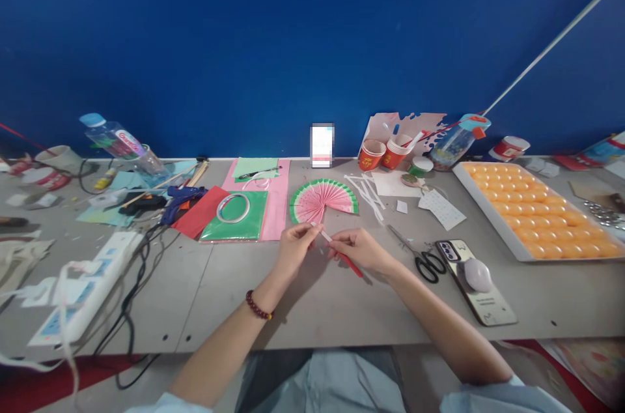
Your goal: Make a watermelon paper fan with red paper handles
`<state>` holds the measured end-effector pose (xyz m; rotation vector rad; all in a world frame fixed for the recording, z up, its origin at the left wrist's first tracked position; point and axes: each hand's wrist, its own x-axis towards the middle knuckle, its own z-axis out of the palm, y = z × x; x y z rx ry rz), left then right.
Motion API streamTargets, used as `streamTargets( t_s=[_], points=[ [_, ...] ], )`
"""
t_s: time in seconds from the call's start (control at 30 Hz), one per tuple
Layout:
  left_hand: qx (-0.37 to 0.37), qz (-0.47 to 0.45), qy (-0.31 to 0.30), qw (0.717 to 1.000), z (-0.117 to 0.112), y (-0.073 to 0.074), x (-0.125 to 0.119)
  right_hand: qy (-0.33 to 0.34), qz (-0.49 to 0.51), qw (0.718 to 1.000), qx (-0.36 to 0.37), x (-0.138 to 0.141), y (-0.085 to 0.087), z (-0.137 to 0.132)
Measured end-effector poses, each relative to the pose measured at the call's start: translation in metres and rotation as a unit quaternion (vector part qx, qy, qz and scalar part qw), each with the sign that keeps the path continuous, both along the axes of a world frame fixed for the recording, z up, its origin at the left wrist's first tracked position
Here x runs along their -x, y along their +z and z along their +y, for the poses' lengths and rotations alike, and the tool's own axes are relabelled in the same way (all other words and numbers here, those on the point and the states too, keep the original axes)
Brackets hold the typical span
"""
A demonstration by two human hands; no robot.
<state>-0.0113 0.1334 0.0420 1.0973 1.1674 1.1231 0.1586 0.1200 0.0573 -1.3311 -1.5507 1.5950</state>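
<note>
A narrow red strip [352,266] with a white upper stretch is held between my two hands, slanting down to the right. My right hand [364,249] is closed, pinching it around the middle. At the white upper end, the fingertips of my left hand [295,247] are pressed together. Whether the white part is a separate layer on the strip cannot be made out. Just beyond my hands lies a pleated paper fan [322,199], pink with dark specks and a green rim like a watermelon slice, spread out on the grey table [234,302].
To the left are a tape roll [233,208] on packaged green paper, a blue glue gun [183,201] and a power strip [90,289] with cables. Rightward lie black scissors [424,260], a phone [488,302], paper cups [372,156] and a tray of orange balls [537,211].
</note>
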Motion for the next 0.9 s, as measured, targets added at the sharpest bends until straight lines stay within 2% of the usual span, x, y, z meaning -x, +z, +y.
streamTargets(
  t_s=[0.27, 0.43, 0.6, 0.77, 0.9],
  points=[
    [0.004, -0.021, 0.029, 0.999, -0.0005, 0.0029, 0.0006, 0.017, 0.015, 1.000, 0.000, 0.0019, 0.0058, -0.0025],
    [-0.010, -0.010, 0.032, 0.999, 0.0003, -0.0009, 0.0042, 0.058, 0.024, 0.998, 0.015, -0.0006, 0.0072, -0.0011],
    [-0.004, -0.032, 0.028, 0.999, 0.0035, -0.0007, 0.0080, 0.091, 0.078, 0.992, 0.030, -0.0028, 0.0085, -0.0019],
    [0.004, -0.027, 0.021, 0.999, 0.0052, 0.0012, 0.0080, 0.070, 0.127, 0.988, 0.058, -0.0015, 0.0086, -0.0042],
    [-0.015, -0.008, -0.023, 1.000, 0.0024, 0.0004, 0.0045, 0.041, 0.101, 0.994, 0.008, 0.0001, 0.0028, -0.0026]
  ],
)
